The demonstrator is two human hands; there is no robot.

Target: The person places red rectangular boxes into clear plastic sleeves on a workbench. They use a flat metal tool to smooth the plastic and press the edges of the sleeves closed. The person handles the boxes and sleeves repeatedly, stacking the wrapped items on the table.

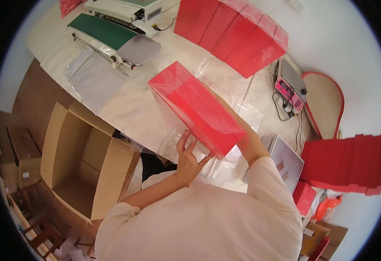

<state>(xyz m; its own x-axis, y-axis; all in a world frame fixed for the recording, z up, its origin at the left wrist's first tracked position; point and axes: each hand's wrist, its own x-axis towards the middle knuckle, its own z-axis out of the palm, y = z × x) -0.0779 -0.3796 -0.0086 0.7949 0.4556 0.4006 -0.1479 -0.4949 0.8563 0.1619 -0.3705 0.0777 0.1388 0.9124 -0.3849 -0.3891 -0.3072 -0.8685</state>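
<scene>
Closest to the camera I see the pale cream shirt (208, 222) of the person, with both sleeves coming up from the lower edge. From the left sleeve the left hand (188, 160) rises with its fingers spread wide, and the fingertips touch the near lower end of a long red box (195, 108). It is not closed around the box, it only supports it from below. The right hand is hidden behind the box, so I cannot tell if it grips or lies flat; only the right forearm (247, 141) shows, and it goes up along the far side of the box.

The red box is held tilted above the white marble bench (134, 104), near its front edge, and a clear plastic film (225, 82) lies around and under it. I cannot tell if the film is already tight on the box.

At the far side of the bench stands a row of red boxes (234, 35), touching each other. To the left of them is a sealing machine with a green belt (101, 30), and a grey plastic sheet (92, 76) lies beside it. Below the bench on the left stands an open cardboard carton (77, 161). On the right a second stack of red boxes (351, 163) lies near a small pink calculator (288, 93).
</scene>
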